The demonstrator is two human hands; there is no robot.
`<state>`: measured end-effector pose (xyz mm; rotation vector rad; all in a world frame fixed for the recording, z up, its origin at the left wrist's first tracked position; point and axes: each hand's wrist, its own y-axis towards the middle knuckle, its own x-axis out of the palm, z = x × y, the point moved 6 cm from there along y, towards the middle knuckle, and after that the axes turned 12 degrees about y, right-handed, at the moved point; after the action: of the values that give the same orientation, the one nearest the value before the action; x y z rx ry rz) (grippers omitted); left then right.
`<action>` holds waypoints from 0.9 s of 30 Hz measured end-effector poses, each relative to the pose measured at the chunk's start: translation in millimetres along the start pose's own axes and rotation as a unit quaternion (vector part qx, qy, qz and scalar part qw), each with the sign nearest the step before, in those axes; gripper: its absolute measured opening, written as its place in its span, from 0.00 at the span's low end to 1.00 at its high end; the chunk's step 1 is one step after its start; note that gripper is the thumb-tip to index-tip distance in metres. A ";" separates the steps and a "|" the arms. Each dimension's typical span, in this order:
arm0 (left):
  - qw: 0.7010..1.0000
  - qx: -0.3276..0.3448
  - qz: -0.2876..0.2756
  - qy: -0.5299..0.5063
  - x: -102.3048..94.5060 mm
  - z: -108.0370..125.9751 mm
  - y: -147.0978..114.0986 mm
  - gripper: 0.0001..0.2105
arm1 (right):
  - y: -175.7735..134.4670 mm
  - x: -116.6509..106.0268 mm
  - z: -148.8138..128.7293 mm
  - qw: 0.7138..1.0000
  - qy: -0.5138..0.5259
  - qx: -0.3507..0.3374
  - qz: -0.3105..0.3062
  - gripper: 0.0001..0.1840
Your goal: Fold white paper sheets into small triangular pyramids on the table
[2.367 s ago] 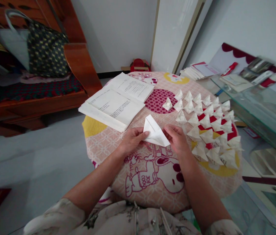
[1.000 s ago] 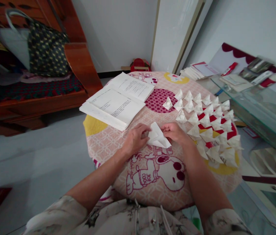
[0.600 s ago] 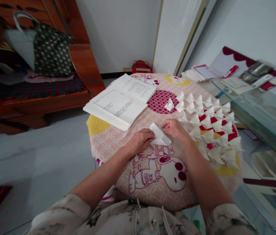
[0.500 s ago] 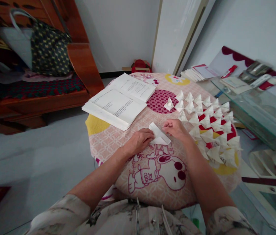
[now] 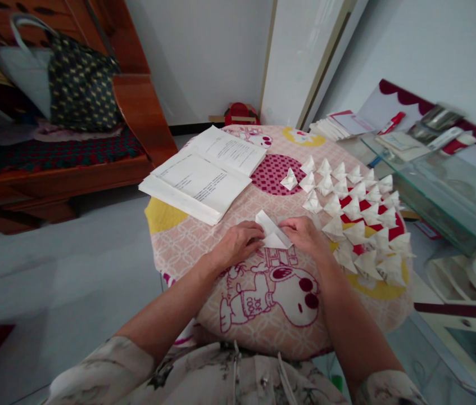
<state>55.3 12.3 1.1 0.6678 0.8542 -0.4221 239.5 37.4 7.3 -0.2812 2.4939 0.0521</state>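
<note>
A partly folded piece of white paper [image 5: 273,232] lies on the cloth-covered round table [image 5: 187,247], between my two hands. My left hand [image 5: 241,241] rests at its left edge, fingers curled and closed on that side. On the right edge, the thumb and fingers of my right hand [image 5: 300,232] pinch the paper. Rows of small pointed folded paper pieces [image 5: 351,208] stand to the right of my right hand. One folded piece [image 5: 289,179] sits slightly apart from them, over the magenta circle on the cloth.
Open printed booklets or sheets [image 5: 204,180] are stacked at the table's back left. A glass shelf [image 5: 440,185] with a red marker [image 5: 391,122] and other items borders the right side. On the left stands a wooden bench [image 5: 136,112] holding a patterned bag [image 5: 81,84].
My right hand has come down slightly onto the paper's right edge, where it was raised just beside it before. My left hand has stayed at the left edge.
</note>
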 end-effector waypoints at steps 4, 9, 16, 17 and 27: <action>1.000 -0.012 0.002 -0.007 -0.1 -0.3 -0.1 0.05 | -12.7 -7.9 6.1 0.999 0.005 0.046 0.015 0.12; 1.000 -0.020 0.003 -0.009 1.9 -2.1 0.7 0.05 | -25.1 -12.0 13.6 0.995 0.029 0.099 -0.006 0.12; 1.000 -0.022 0.004 -0.011 2.1 -2.2 0.5 0.05 | -26.4 -7.5 7.4 0.994 0.069 0.083 -0.012 0.13; 1.000 -0.022 0.005 -0.010 1.9 -2.0 0.5 0.05 | -26.5 -7.3 7.0 0.994 0.072 0.082 -0.010 0.13; 1.000 -0.022 0.006 -0.008 2.8 -1.6 -0.3 0.06 | -22.5 -4.2 3.1 0.993 0.094 0.070 0.007 0.09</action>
<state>55.9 13.0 -2.0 0.6276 0.8426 -0.3968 249.4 16.6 7.9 -0.2185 2.6699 -0.1506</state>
